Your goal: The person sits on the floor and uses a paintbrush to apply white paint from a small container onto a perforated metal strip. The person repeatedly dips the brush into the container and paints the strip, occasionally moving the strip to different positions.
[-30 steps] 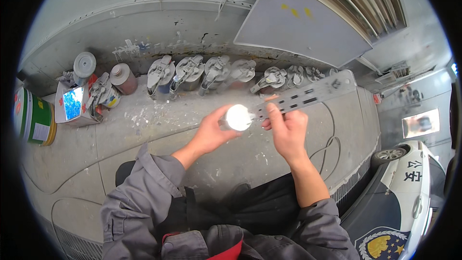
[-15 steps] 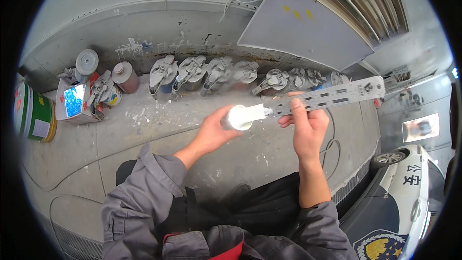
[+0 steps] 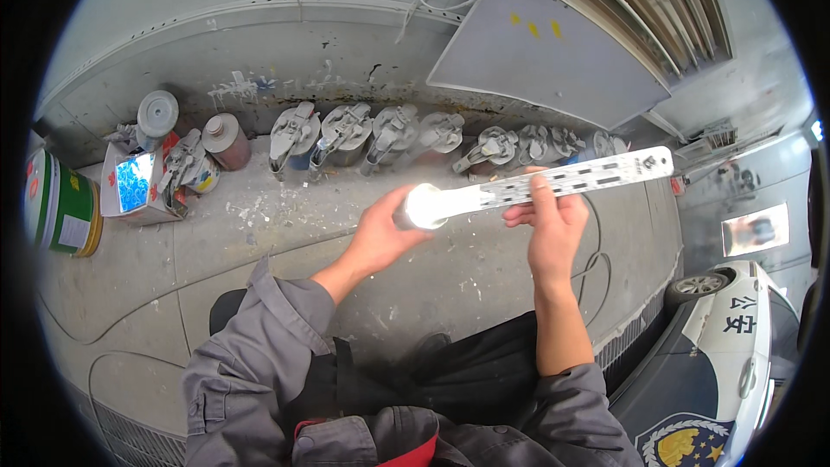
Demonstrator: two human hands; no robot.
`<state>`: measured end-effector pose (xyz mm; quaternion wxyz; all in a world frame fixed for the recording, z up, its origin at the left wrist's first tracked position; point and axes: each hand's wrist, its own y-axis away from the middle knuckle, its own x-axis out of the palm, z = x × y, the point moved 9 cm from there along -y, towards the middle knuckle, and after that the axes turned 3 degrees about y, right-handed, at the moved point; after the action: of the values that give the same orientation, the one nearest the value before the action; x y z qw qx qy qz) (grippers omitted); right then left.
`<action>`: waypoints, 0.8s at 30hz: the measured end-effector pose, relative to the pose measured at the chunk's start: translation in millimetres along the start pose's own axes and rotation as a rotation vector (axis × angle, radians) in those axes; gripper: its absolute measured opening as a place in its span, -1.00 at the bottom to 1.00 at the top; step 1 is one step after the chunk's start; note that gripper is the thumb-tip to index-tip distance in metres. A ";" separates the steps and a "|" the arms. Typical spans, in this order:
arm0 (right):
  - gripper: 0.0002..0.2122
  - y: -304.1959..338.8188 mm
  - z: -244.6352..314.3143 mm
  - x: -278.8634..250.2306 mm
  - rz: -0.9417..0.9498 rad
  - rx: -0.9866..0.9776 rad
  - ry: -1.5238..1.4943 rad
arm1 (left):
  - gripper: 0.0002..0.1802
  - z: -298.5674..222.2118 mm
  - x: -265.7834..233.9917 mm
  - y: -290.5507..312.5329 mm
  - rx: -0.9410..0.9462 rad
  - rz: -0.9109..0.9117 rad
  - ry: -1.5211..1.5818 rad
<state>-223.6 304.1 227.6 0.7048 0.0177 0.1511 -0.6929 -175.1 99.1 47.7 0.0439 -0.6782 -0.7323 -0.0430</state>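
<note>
My left hand (image 3: 383, 229) is wrapped round a small cup (image 3: 422, 210) whose inside shows bright white, too glaring to make out the level. Pinched between the thumb and fingers of my right hand (image 3: 556, 229) is a long flat paint mixing stick (image 3: 605, 175) with rows of dark slots and a hole at its outer end. Its white-coated end reaches over the cup's rim into the white; the tip is lost in the glare. The rest of the stick slants up to the right.
Paint-coated lidded cans (image 3: 393, 134) line the wall, with a red-brown bottle (image 3: 226, 142) and an open carton (image 3: 138, 186) to their left. A green bucket (image 3: 65, 203) stands far left. A hose (image 3: 216, 272) crosses the floor. A white-and-dark car (image 3: 735, 346) is at right.
The stick's outer end has dropped slightly and shifted left, and its face has turned to look brighter. Both hands keep their holds with hardly any shift.
</note>
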 end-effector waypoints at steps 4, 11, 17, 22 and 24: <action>-0.74 4.8 30.3 -20.5 -0.053 -0.110 -0.028 | -0.17 -3.4 -2.2 -2.0 0.013 -0.007 -0.020; -0.72 17.9 51.9 -19.1 0.005 -0.209 0.078 | -0.19 -7.3 -1.6 -0.2 0.020 -0.014 -0.026; -0.79 16.0 8.8 19.6 0.158 -0.243 0.225 | -0.19 -9.3 5.1 0.6 0.020 0.004 0.011; -0.79 21.2 1.3 36.1 0.139 -0.185 0.313 | -0.18 -5.2 2.8 2.0 -0.010 -0.025 -0.025; -0.78 18.8 -2.0 33.1 0.121 -0.106 0.263 | -0.17 -4.3 2.4 1.8 -0.022 -0.044 -0.042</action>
<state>-205.7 273.2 214.4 0.7193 0.0802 0.2772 -0.6319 -173.5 101.1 52.3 0.0202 -0.6631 -0.7473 -0.0377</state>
